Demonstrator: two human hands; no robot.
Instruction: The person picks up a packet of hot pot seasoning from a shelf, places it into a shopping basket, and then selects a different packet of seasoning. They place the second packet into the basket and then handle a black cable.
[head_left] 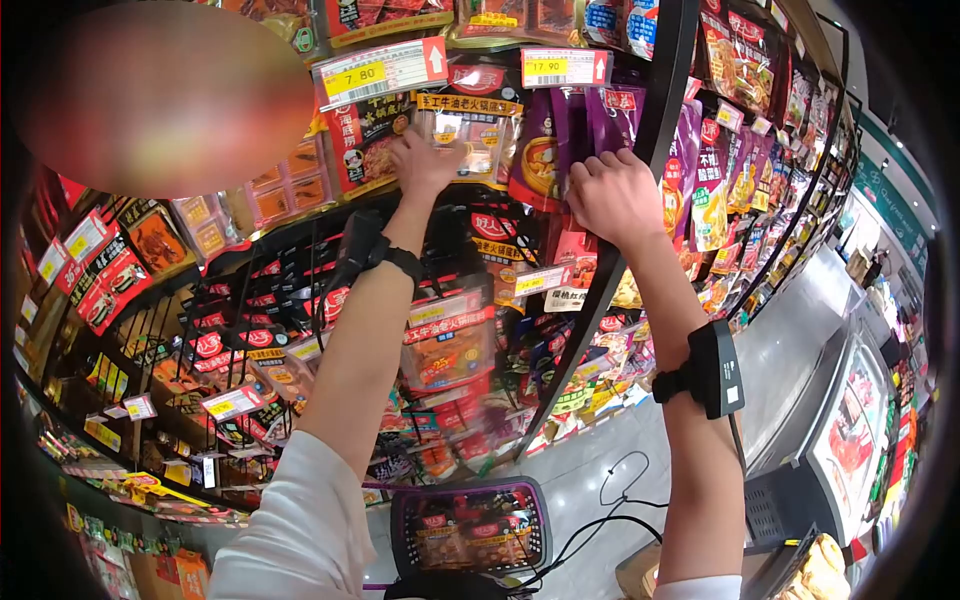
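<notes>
We are in the middle of working the hanging packets at the upper tier of the display rack (640, 150), both arms raised. Our left hand (425, 160) lies flat on the clear yellow-topped hotpot-base packet (478, 135) just under the 7.80 price tag (380, 70), fingers spread and resting on it rather than clenched round it. Our right hand (612, 195) is curled shut on the lower part of the purple packets (590, 125) hanging below the 17.90 price tag (565, 66), right beside the rack's dark curved upright. By our judgement the step in hand is straightening or seating packets on their pegs; the next move would call for keeping the clear packet steady while the purple ones are slid squarely along their peg, without knocking the tag above.

Counting: two hands, each wrist carrying one black strapped device; two price tags directly over our hands; at least two purple packets in the right-hand bunch, more possibly hidden behind; one clear packet under the left palm. One tray (470, 525) of red packets sits low, near the floor.
</notes>
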